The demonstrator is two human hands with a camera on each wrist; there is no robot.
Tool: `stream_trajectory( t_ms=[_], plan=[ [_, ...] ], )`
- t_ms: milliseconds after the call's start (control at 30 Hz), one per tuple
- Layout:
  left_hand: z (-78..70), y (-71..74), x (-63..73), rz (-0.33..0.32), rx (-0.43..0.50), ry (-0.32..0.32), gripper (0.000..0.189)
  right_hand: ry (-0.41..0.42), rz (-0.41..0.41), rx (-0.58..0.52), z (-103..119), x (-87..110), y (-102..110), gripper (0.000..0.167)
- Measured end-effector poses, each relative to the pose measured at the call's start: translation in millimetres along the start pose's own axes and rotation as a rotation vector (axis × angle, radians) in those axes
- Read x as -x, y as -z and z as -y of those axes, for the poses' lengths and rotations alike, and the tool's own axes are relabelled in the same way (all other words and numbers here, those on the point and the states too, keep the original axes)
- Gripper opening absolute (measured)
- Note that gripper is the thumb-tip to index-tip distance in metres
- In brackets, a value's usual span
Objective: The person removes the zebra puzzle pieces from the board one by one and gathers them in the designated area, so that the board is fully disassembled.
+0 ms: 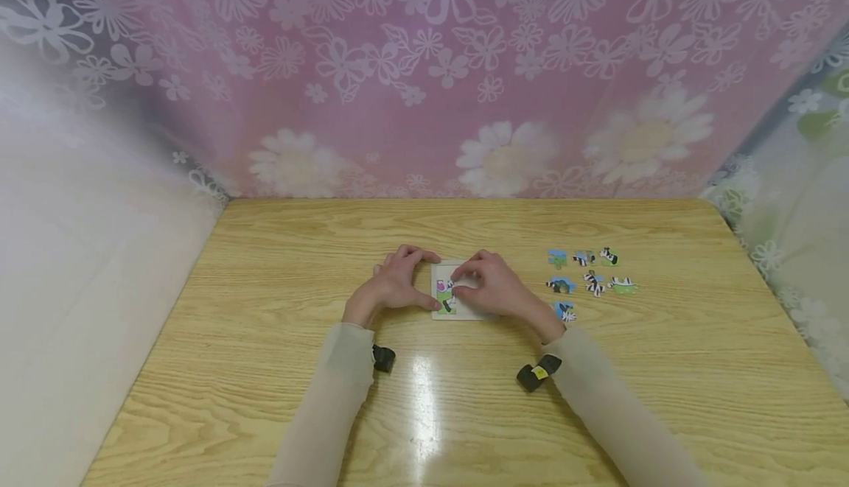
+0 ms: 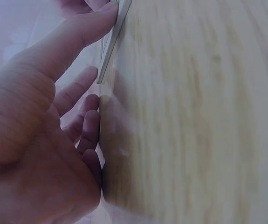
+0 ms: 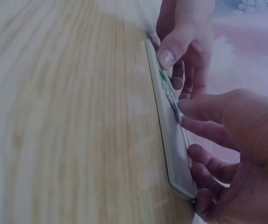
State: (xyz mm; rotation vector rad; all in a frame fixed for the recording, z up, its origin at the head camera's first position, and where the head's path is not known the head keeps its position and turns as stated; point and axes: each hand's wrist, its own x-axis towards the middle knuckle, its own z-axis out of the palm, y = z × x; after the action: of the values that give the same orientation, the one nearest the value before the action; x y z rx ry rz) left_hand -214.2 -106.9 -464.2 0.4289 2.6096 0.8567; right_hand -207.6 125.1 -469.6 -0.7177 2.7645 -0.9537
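Observation:
A small pale puzzle tray [image 1: 466, 313] lies flat on the table between the hands. Along its left side sit picture pieces [image 1: 447, 304] in green, pink, black and white. My left hand [image 1: 396, 281] steadies that side, its thumb [image 2: 85, 30] pressing on the tray near the lower left corner and its index finger reaching to the upper left corner. My right hand [image 1: 492, 284] pinches a puzzle piece [image 3: 177, 114] between thumb and index finger, down at the edge of the laid pieces. Its other fingers curl close by the tray's far edge in the right wrist view.
Right of the tray, several loose puzzle pieces [image 1: 595, 286] with blue, green and black-and-white print lie in rough rows. The wooden table [image 1: 278, 251] ends at a pink flowered curtain [image 1: 398, 104] behind. Black wrist cameras [image 1: 530, 377] sit at both cuffs.

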Motion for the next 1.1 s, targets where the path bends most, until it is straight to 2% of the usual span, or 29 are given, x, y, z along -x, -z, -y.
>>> stream_trajectory(
  t_ms=[433, 733, 1100],
  plan=[
    [0.7, -0.6, -2.0, 0.0, -0.003, 0.01, 0.08, -0.068, 0.018, -0.183, 3.1, -1.1, 0.2, 0.01],
    [-0.4, 0.4, -2.7, 0.006, 0.003, 0.01, 0.081, -0.139, 0.003, -0.185, 5.4, -2.4, -3.1, 0.009],
    [2.2, 0.0, -2.7, 0.012, 0.007, 0.0, 0.078, -0.129, -0.031, -0.31, -1.7, 6.6, 6.5, 0.012]
  ],
)
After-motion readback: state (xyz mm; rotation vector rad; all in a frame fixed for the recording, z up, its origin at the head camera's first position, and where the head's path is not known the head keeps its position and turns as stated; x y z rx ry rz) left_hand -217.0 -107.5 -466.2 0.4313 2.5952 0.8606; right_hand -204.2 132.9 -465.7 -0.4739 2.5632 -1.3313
